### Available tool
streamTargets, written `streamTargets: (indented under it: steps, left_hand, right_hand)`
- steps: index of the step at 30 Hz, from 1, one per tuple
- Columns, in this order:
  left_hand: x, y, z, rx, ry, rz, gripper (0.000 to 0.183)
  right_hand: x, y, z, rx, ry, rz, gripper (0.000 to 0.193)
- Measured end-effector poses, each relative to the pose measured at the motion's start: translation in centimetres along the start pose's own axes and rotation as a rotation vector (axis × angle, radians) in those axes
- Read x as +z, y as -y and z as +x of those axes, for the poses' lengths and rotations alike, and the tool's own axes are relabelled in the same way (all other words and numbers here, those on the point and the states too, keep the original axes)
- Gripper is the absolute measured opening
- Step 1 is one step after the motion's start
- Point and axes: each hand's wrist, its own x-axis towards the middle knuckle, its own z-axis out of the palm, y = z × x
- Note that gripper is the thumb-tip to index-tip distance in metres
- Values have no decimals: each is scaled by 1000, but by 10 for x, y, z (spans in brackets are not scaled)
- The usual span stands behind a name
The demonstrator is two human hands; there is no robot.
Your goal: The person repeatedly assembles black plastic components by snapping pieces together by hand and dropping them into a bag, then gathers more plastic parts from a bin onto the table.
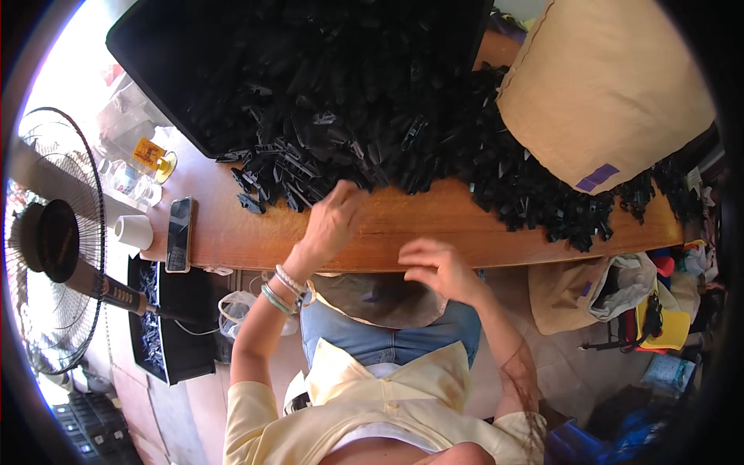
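Note:
A large heap of small black plastic pieces [310, 167] spreads over the wooden table [387, 221]; their exact kind is too small to tell. At the heap's near edge is my left hand [335, 221], its fingers curled together against the pieces, with whatever they may hold hidden. My right hand [440, 267] hovers over the table's front edge, fingers stretched and thumb apart, with nothing visible in it. Below both hands, an open beige cloth bag [411, 310] lies across my lap.
A black bin [147, 93] lies tipped behind the heap. A big beige sack [604, 101] stands at the right. Along the left are a phone [180, 232], a white cup [134, 231] and a fan [58, 240]. Another cloth bag [554, 291] sits below the table's right side.

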Motion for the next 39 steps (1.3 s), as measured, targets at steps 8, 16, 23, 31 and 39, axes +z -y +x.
streamTargets:
  steps: [8, 16, 23, 31, 39]
  left_hand:
    - [19, 28, 13, 253, 49, 476, 42]
    - [15, -35, -11, 446, 151, 226, 31]
    - [31, -49, -13, 352, 112, 20, 29]
    - [43, -66, -18, 275, 129, -131, 27]
    - [61, -68, -20, 115, 33, -329, 31]
  right_hand:
    - [-81, -81, 56, 108, -730, -977, 48]
    - [-68, -93, 56, 115, -693, -970, 45]
    - [-56, -82, 35, 52, -701, -840, 40]
    - [-51, -77, 29, -24, -726, -797, 40]
    - [-49, -66, 25, -79, -613, -809, 67]
